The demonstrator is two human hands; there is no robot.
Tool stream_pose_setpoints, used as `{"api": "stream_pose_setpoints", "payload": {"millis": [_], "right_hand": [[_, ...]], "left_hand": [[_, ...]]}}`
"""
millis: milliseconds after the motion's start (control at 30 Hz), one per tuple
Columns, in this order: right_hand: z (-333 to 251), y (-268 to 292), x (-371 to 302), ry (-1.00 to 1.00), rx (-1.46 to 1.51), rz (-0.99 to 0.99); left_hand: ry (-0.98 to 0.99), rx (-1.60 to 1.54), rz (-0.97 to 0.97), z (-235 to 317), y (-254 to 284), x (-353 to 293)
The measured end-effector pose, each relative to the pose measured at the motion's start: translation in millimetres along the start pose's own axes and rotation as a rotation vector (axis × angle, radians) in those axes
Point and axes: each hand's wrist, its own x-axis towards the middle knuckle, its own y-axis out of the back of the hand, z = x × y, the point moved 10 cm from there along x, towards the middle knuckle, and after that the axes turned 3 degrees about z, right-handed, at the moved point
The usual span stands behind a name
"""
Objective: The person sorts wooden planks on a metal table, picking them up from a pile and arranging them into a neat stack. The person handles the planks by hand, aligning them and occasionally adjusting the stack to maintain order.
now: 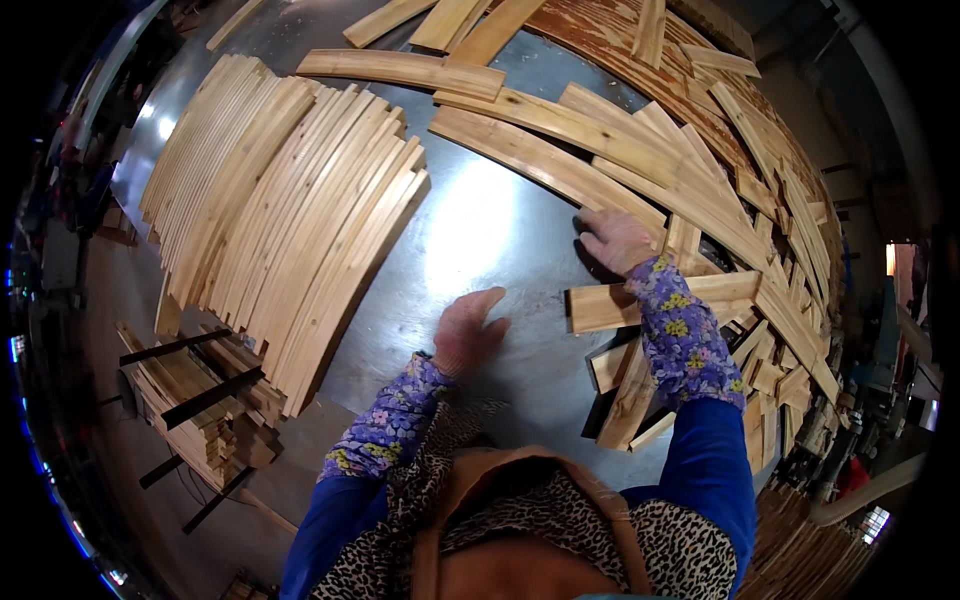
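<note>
My left hand (468,332) hovers over the bare metal tabletop (400,290), its thumb and fingers apart and nothing in it. To the right, my right hand (615,242) reaches to the near edge of a long wooden board (540,160). Its fingers are stretched out and partly overlap that board; whether they press on it I cannot tell. A shorter board (605,308) lies just below my right wrist, partly under the flowered sleeve. On the left, many narrow wooden strips (300,220) stand on edge, packed side by side in a row.
A loose heap of boards (780,270) covers the right side, crossing at many angles. Behind it lies a reddish-brown wood sheet (600,40). More boards (400,70) lie along the far side. Below the table's left edge, a rack with dark bars (215,397) carries stacked wood.
</note>
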Motion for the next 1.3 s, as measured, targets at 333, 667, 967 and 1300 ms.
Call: {"api": "stream_pose_setpoints", "payload": {"millis": [333,667,967,1300], "right_hand": [[88.1,22.7,-12.0,-0.166,-0.169,0.04],[-63.7,15.9,-30.3,0.171,0.375,-0.385],[25.1,72.0,178.2,-0.03,-0.278,0.1],[-80.7,1.1,119.2,-0.084,0.285,-0.263]], "left_hand": [[0.265,-0.173,-0.109,-22.6,-72.4,-32.2],[0.954,-1.037,0.093,-29.4,-89.2,8.5],[0.342,1.054,-0.032,-43.2,157.4,-66.4],[0.287,1.013,0.146,-82.9,207.6,-97.7]]}}
